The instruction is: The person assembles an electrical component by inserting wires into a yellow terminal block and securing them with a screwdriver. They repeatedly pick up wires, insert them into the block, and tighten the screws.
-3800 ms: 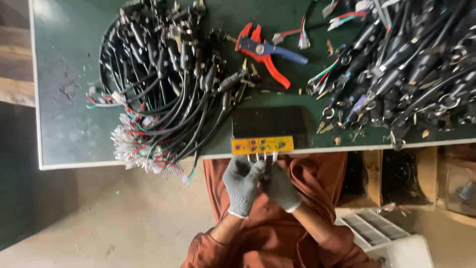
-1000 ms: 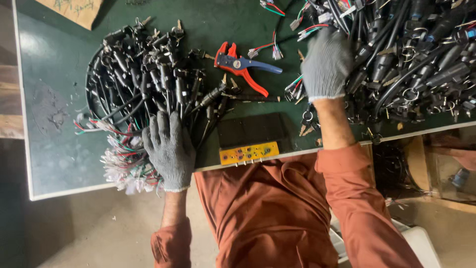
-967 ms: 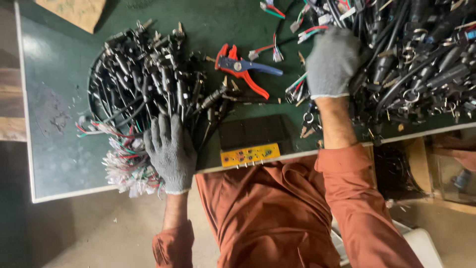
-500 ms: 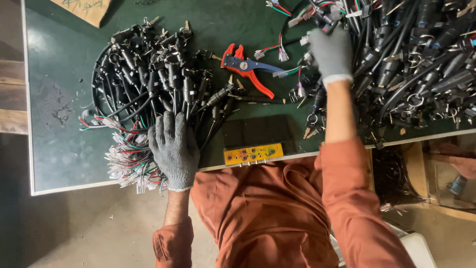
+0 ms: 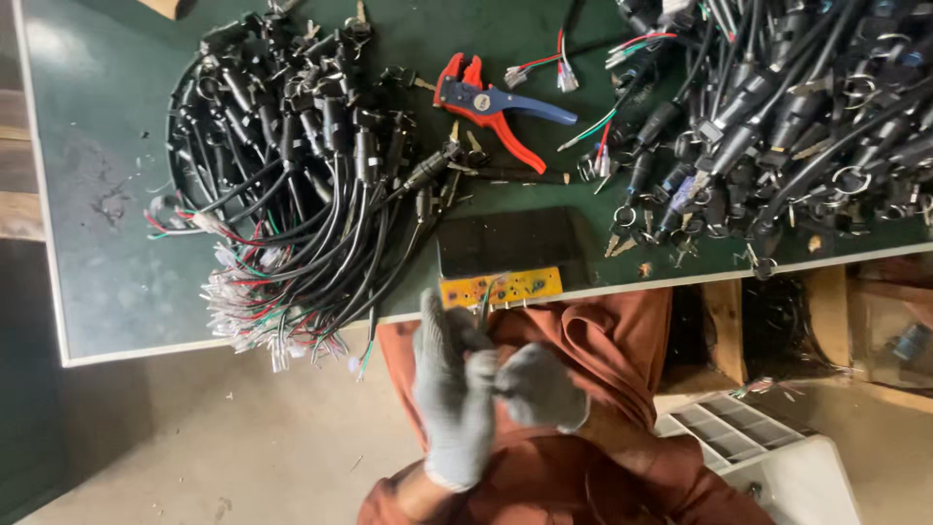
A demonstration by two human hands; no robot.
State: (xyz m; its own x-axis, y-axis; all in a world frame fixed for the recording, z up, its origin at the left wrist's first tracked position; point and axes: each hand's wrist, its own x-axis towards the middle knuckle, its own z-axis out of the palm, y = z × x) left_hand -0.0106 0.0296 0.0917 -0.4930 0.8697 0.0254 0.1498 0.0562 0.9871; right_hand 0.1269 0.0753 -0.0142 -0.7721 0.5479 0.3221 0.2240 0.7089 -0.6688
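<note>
Both gloved hands meet in front of the person's lap, just below the near edge of the green tabletop (image 5: 87, 194). The left hand (image 5: 452, 399) and the right hand (image 5: 539, 387) press together, fingers curled, around a thin dark wire end (image 5: 483, 309) that sticks up between them toward the tabletop edge; the grip of each hand looks clenched on it, though motion blur hides exactly how the fingers sit. Just above the hands, at the tabletop edge, lies a black flat box with a yellow strip (image 5: 501, 288) along its near side. To the left lies a coiled bundle of black cables (image 5: 292, 175) with coloured wire ends fanned toward the edge. A red and blue wire stripper (image 5: 491, 105) lies farther back, and a big heap of black cables with connectors (image 5: 777, 107) fills the right side.
</note>
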